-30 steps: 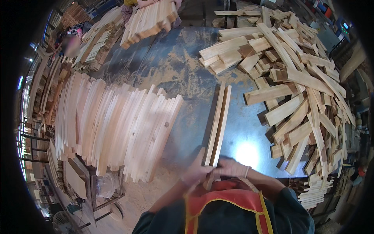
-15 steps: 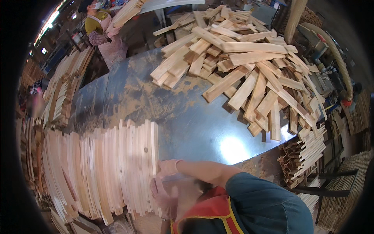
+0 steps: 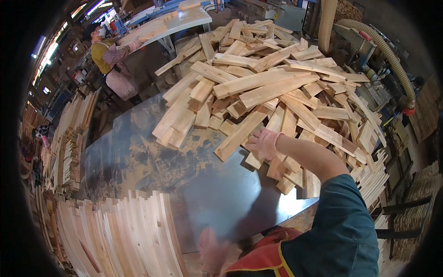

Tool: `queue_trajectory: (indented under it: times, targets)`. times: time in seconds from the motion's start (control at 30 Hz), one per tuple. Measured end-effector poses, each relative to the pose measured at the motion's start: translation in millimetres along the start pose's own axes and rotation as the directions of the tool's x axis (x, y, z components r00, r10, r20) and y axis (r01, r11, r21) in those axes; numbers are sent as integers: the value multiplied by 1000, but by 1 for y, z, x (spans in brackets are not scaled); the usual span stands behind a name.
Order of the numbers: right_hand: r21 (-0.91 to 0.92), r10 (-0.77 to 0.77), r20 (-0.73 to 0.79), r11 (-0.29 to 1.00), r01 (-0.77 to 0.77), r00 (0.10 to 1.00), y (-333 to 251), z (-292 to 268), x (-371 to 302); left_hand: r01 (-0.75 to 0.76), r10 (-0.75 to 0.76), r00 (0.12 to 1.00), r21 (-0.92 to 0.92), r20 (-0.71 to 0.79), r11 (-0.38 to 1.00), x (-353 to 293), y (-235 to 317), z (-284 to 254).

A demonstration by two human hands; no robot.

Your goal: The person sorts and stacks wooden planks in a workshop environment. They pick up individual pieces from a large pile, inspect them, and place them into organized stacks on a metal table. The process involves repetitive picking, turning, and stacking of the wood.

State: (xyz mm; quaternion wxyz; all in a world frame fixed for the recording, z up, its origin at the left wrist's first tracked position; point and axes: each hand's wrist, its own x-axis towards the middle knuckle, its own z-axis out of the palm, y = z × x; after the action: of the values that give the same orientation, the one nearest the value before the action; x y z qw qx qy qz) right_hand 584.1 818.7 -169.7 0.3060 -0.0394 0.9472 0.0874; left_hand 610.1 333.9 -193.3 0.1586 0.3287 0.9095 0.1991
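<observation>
My right hand (image 3: 264,142), in a pink work glove, reaches over the near edge of a loose pile of wooden boards (image 3: 272,87). Its fingers are apart beside a slanting board (image 3: 244,134); whether they touch it I cannot tell. Lower down, my left hand (image 3: 213,249) hovers near the table's front edge, smeared by motion, so its fingers do not read clearly. To its left stands a tight row of wooden slats (image 3: 129,231), set on edge side by side.
The metal table (image 3: 138,134) is dusted with sawdust. Stacked slats (image 3: 69,138) stand at the far left. A person (image 3: 113,64) works at a white-topped bench (image 3: 184,21) at the back. Ribbed hoses (image 3: 387,44) and more stacked wood (image 3: 417,207) are at the right.
My right hand has left the end of the slat row and moved up and right to the pile. My left hand has drawn away from the slats. The view has shifted too.
</observation>
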Motion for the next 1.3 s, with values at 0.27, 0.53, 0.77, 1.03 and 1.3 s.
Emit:
queue_trajectory:
  times: [0.27,0.53,0.77,1.03,1.3]
  targets:
    - [201,-436,-384,821,535,814,-87,15,1,-97,120,981,147,-155,984,59,76,29]
    - [364,222,-840,908,209,496,83,-75,17,-59,45,987,87,154,994,108,97,49]
    - [569,456,-413,805,-167,788,250,-54,44,-32,-4,985,202,175,979,113,79,66]
    - [14,115,-558,992,-129,822,231,0,74,209,-170,973,279,-159,937,-23,-53,45]
    - [361,113,-826,858,365,552,36,-148,-23,431,-199,855,444,-479,786,-117,-188,8]
